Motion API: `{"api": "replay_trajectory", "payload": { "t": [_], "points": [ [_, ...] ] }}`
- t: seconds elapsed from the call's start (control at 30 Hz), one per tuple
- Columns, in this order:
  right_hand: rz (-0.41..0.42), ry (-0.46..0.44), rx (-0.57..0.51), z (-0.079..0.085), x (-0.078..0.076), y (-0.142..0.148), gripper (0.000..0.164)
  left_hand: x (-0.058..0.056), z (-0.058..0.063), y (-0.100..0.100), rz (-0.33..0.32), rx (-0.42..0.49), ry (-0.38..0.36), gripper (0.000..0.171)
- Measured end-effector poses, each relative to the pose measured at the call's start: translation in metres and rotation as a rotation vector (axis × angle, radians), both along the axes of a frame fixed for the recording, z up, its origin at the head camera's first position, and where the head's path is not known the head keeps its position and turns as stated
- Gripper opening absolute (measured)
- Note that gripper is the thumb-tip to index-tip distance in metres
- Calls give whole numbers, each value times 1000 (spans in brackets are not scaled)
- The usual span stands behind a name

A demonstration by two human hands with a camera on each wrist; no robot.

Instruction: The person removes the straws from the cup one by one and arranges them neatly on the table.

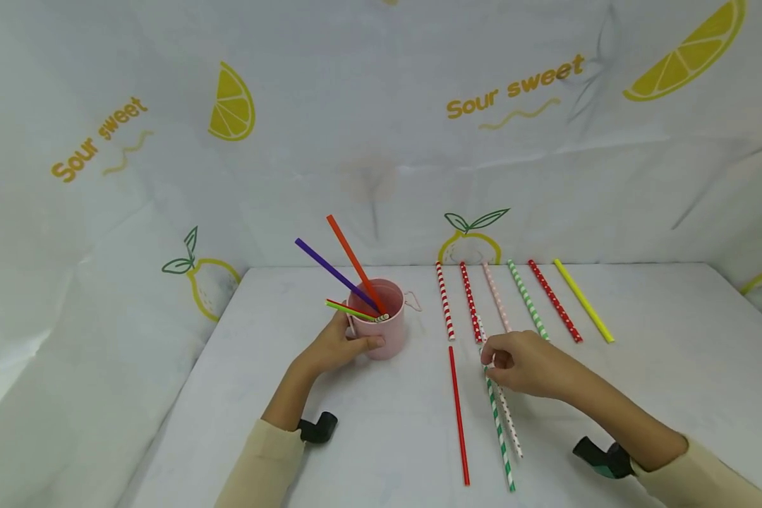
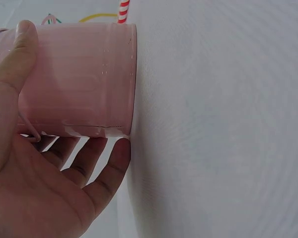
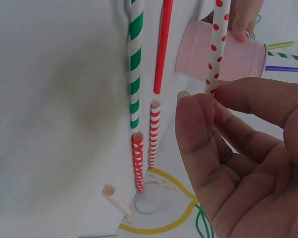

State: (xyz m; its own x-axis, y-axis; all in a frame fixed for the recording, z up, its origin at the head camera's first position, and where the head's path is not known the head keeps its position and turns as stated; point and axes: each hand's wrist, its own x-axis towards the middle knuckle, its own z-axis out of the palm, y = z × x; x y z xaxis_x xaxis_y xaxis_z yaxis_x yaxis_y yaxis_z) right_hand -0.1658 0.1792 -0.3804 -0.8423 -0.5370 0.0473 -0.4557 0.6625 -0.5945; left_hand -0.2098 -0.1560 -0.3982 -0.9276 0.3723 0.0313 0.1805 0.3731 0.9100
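My left hand [image 1: 332, 346] grips the side of a small pink metal bucket [image 1: 392, 343], thumb at the front and fingers around the far side. A purple straw [image 1: 330, 267], an orange straw [image 1: 353, 259] and a lime-green straw [image 1: 349, 310], among others, lean out of it. To the right, my right hand [image 1: 528, 363] pinches a white paper straw with red dots [image 3: 216, 44] between thumb and fingertips. Beside that straw lies a green-striped straw [image 1: 499, 430] on the table. A plain red straw [image 1: 458, 416] lies left of it.
A back row holds a red-striped straw [image 1: 444, 300], red dotted straws [image 1: 554, 300], a pale pink straw [image 1: 495, 295], another green-striped straw [image 1: 527, 296] and a yellow straw [image 1: 584, 300]. Behind the white table [image 1: 228, 395] hangs a lemon-print sheet [image 1: 330, 155].
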Motion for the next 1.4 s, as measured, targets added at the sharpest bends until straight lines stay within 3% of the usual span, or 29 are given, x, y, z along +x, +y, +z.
{"api": "replay_trajectory", "payload": {
  "t": [0.2, 0.43, 0.5, 0.73, 1.2, 1.3, 1.4],
  "points": [
    [-35, -88, 51, -11, 4, 15, 11, -1, 1, 0, -7, 2, 6, 84],
    [-48, -129, 102, -22, 7, 24, 11, -21, -30, -6, 11, 1, 7, 86],
    [-52, -129, 113, -25, 7, 26, 12, -22, -34, -7, 4, 2, 15, 86],
    [-88, -164, 174, -26, 9, 30, 18, -23, -32, -8, -53, 8, 68, 83],
    [-95, -185, 177, -27, 11, 37, 19, -24, -34, -8, -49, 17, 64, 85],
    [-102, -196, 178, -28, 11, 37, 18, -21, -30, -7, -52, 19, 51, 86],
    [-108, -194, 182, -28, 11, 38, 18, -13, -15, -5, -60, 27, 34, 84]
  ]
}}
